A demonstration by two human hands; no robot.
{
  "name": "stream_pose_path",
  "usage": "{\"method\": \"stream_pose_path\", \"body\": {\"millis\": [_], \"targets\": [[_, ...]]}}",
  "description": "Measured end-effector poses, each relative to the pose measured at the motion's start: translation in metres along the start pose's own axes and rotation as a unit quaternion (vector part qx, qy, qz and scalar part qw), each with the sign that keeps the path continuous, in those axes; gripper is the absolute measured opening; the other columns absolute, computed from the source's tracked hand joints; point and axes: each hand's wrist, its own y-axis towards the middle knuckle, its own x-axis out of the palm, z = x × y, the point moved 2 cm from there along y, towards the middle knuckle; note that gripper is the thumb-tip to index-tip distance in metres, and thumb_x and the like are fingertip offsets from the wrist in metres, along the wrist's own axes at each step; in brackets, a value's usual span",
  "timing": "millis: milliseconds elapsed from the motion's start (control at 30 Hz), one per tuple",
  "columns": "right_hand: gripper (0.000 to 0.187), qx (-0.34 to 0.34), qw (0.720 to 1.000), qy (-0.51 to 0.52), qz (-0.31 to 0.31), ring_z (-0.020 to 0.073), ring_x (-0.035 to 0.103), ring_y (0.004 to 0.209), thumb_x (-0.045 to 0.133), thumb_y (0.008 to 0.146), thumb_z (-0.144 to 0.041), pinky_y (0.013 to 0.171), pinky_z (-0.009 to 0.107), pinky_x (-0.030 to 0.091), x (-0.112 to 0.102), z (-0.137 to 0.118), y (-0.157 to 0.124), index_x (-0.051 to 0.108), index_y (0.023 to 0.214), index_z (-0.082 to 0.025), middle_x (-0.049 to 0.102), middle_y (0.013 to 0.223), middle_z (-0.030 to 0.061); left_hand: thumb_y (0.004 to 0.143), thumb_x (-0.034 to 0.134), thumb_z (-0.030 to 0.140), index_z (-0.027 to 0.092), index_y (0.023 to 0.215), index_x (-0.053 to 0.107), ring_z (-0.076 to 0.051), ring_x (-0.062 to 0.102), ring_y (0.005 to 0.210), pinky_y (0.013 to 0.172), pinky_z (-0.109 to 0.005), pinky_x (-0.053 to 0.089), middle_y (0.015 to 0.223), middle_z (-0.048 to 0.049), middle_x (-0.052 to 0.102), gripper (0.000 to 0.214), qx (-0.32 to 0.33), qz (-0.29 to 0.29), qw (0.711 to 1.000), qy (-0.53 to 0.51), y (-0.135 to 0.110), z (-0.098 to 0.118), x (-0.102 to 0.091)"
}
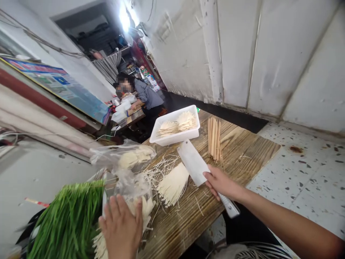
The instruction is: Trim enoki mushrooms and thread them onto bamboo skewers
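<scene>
My right hand (219,181) is closed around a cleaver (194,162), gripping it where the broad blade meets the metal handle. The blade lies over the wooden table, beside a fanned bunch of enoki mushrooms (174,183). Loose thin enoki stems (164,167) are strewn behind that bunch. At the lower left, my left hand (121,223) has its fingers stretched out and rests over more pale enoki (147,212) and clear plastic wrapping (134,185). What lies under the palm is hidden.
A white plastic tray (176,138) with skewered pale food stands at the table's (239,144) back. Bamboo skewers (214,138) lie right of it. Green chives (72,219) fill the lower left. Bagged pale pieces (137,156) lie behind. A person (148,93) sits at another table.
</scene>
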Motion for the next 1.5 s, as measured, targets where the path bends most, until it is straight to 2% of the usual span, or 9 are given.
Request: {"method": "stream_pose_path", "body": {"millis": [67,167,233,300,400,533,767,1100,1500], "targets": [[0.015,0.015,1.000,0.000,0.013,0.0044,0.035,0.028,0.029,0.094,-0.017,0.025,0.012,0.029,-0.017,0.009,-0.001,0.029,0.080,-0.023,0.038,0.051,-0.0121,0.090,0.020,0.052,-0.009,0.138,0.028,-0.035,0.019,0.139,0.111,-0.053,0.017,0.145,-0.0316,0.030,0.078,0.051,-0.012,0.997,-0.058,0.006,0.045,0.007],[0.017,0.031,1.000,-0.002,0.006,0.0048,0.036,0.026,0.029,0.094,-0.015,0.025,0.013,0.030,-0.024,0.019,0.001,0.029,0.079,-0.023,0.037,0.047,-0.0129,0.092,0.023,0.048,-0.002,0.143,0.019,-0.028,0.017,0.141,0.113,-0.048,0.020,0.149,-0.0242,0.025,0.072,0.136,-0.091,0.977,-0.135,0.006,0.114,0.036],[0.017,0.036,0.999,-0.007,-0.011,0.0057,0.037,0.026,0.030,0.094,-0.015,0.026,0.013,0.030,-0.023,0.023,0.004,0.029,0.079,-0.022,0.038,0.044,-0.0131,0.091,0.026,0.048,-0.003,0.142,0.021,-0.028,0.016,0.141,0.114,-0.048,0.018,0.149,-0.0247,0.025,0.072,0.146,-0.114,0.972,-0.146,0.004,0.144,0.056],[0.017,0.040,0.999,-0.014,-0.027,0.0066,0.038,0.025,0.032,0.094,-0.015,0.027,0.013,0.030,-0.021,0.025,0.006,0.030,0.078,-0.022,0.037,0.041,-0.0133,0.091,0.025,0.048,-0.007,0.141,0.023,-0.031,0.017,0.140,0.114,-0.049,0.017,0.148,-0.0280,0.025,0.074,0.137,-0.120,0.973,-0.140,0.003,0.159,0.070],[0.017,0.049,0.998,-0.017,-0.047,0.0075,0.038,0.025,0.033,0.094,-0.015,0.028,0.014,0.030,-0.020,0.026,0.008,0.031,0.079,-0.022,0.037,0.039,-0.0133,0.092,0.023,0.048,-0.009,0.139,0.024,-0.033,0.019,0.140,0.114,-0.050,0.018,0.147,-0.0300,0.026,0.074,0.130,-0.124,0.975,-0.130,0.005,0.162,0.080],[0.015,0.064,0.995,-0.006,-0.072,0.0087,0.039,0.026,0.030,0.094,-0.015,0.030,0.015,0.031,-0.020,0.027,0.012,0.030,0.081,-0.022,0.037,0.039,-0.0127,0.092,0.024,0.048,-0.004,0.141,0.024,-0.030,0.018,0.140,0.113,-0.050,0.018,0.148,-0.0274,0.026,0.071,0.133,-0.131,0.972,-0.143,0.008,0.157,0.083],[0.013,0.068,0.993,-0.032,-0.086,0.0104,0.040,0.028,0.028,0.095,-0.020,0.030,0.018,0.032,-0.021,0.030,0.014,0.031,0.082,-0.023,0.038,0.040,-0.0116,0.094,0.021,0.046,-0.002,0.142,0.021,-0.028,0.015,0.141,0.114,-0.050,0.016,0.150,-0.0251,0.024,0.069,0.118,-0.179,0.965,-0.154,0.011,0.151,0.089],[0.018,0.123,0.988,0.020,-0.096,0.0068,0.037,0.028,0.029,0.095,-0.014,0.033,0.014,0.030,-0.025,0.016,0.011,0.028,0.079,-0.022,0.036,0.042,-0.0124,0.094,0.018,0.046,-0.005,0.142,0.020,-0.026,0.012,0.142,0.115,-0.048,0.013,0.151,-0.0243,0.021,0.070,0.126,-0.188,0.964,-0.143,0.009,0.150,0.085],[0.017,0.100,0.989,0.048,-0.100,0.0076,0.038,0.026,0.028,0.095,-0.016,0.028,0.015,0.026,-0.022,0.027,0.011,0.029,0.080,-0.023,0.039,0.044,-0.0117,0.094,0.020,0.042,-0.002,0.143,0.018,-0.024,0.011,0.142,0.116,-0.046,0.013,0.151,-0.0229,0.021,0.066,0.128,-0.181,0.963,-0.155,0.008,0.147,0.085]]}}
